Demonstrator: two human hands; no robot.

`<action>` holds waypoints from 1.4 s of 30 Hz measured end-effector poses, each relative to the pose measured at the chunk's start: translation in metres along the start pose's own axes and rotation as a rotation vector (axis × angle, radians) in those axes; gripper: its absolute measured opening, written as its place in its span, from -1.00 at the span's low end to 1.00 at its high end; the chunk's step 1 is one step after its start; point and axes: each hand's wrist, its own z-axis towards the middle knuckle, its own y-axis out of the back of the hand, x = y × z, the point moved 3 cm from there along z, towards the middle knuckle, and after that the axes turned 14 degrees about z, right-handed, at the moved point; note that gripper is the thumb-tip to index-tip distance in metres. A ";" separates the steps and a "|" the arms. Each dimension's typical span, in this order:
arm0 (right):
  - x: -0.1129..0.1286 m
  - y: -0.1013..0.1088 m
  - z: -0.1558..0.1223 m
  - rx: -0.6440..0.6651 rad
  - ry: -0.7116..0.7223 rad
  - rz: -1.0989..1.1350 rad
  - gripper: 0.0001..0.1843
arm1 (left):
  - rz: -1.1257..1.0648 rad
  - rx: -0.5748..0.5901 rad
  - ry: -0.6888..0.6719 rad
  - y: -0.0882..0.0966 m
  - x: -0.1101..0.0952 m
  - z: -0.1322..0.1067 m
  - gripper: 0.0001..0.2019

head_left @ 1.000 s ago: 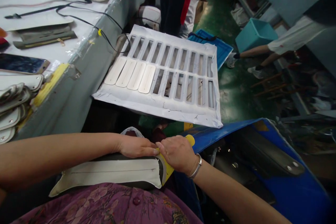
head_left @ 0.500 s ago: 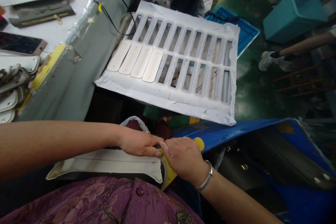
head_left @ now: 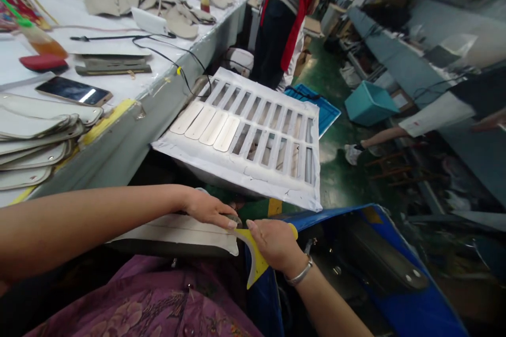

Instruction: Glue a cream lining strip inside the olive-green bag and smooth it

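A long pale leather-like strip (head_left: 177, 231) with a thin stitched or scored line lies across my lap, with a dark layer beneath it. My left hand (head_left: 209, 210) pinches the strip's top edge near its right end. My right hand (head_left: 272, 245) closes around a curved yellow plastic scraper (head_left: 256, 258), whose blade sits just past the strip's end. Fingertips of the two hands nearly meet. Above them, a white slotted stencil board (head_left: 241, 168) holds several pale strips (head_left: 203, 126) in its slots.
A white-covered table (head_left: 118, 100) at left holds a stack of pale panels (head_left: 31, 142), a phone (head_left: 73, 91), cables and cut pieces. A blue sheet (head_left: 395, 258) lies at lower right. A person in a red apron (head_left: 284, 16) stands beyond, on a green floor.
The view has tilted upward, showing more of the table and the standing person. My hands have drawn slightly apart, and the scraper now shows more clearly below the strip's end.
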 end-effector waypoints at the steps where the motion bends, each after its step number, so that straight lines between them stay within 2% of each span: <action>1: -0.002 0.002 0.000 -0.018 -0.033 -0.006 -0.43 | -0.006 -0.012 0.007 0.001 0.001 0.003 -0.35; 4: -0.008 0.003 0.003 -0.013 -0.103 0.010 -0.45 | 0.016 -0.037 0.092 0.002 0.004 0.018 -0.36; 7: -0.019 -0.004 -0.002 0.029 -0.143 0.082 -0.43 | 0.016 -0.014 0.145 0.000 0.008 0.033 -0.41; 11: -0.039 -0.010 -0.025 0.014 -0.192 0.373 -0.42 | 0.073 -0.030 0.108 -0.001 0.002 0.032 -0.41; 14: -0.050 -0.005 -0.045 -0.060 -0.185 0.670 -0.46 | 0.312 -0.142 0.119 -0.005 -0.016 0.020 -0.18; 16: -0.053 -0.002 -0.056 -0.056 -0.204 0.802 -0.49 | 0.487 -0.201 0.187 -0.013 -0.029 0.015 0.00; 18: -0.053 -0.002 -0.064 0.016 -0.237 0.898 -0.49 | 0.608 -0.238 0.279 -0.023 -0.038 0.015 0.00; 20: -0.049 -0.006 -0.071 0.126 -0.260 1.021 -0.50 | 0.685 -0.286 0.335 -0.031 -0.043 0.018 -0.12; 23: -0.042 -0.021 -0.080 0.302 -0.304 1.285 -0.53 | 0.766 -0.353 0.362 -0.039 -0.045 0.022 -0.20; 27: -0.033 -0.042 -0.086 0.503 -0.390 1.561 -0.50 | 0.828 -0.431 0.350 -0.047 -0.045 0.022 -0.18; 30: -0.030 -0.050 -0.080 0.580 -0.393 1.542 -0.51 | 0.849 -0.538 0.340 -0.055 -0.047 0.021 -0.21; 34: -0.029 -0.053 -0.067 0.585 -0.284 1.453 -0.56 | 0.859 -0.656 0.347 -0.064 -0.047 0.022 -0.20; 42: -0.024 -0.056 -0.049 0.522 -0.117 1.240 -0.67 | 0.919 -0.742 0.329 -0.068 -0.050 0.024 -0.18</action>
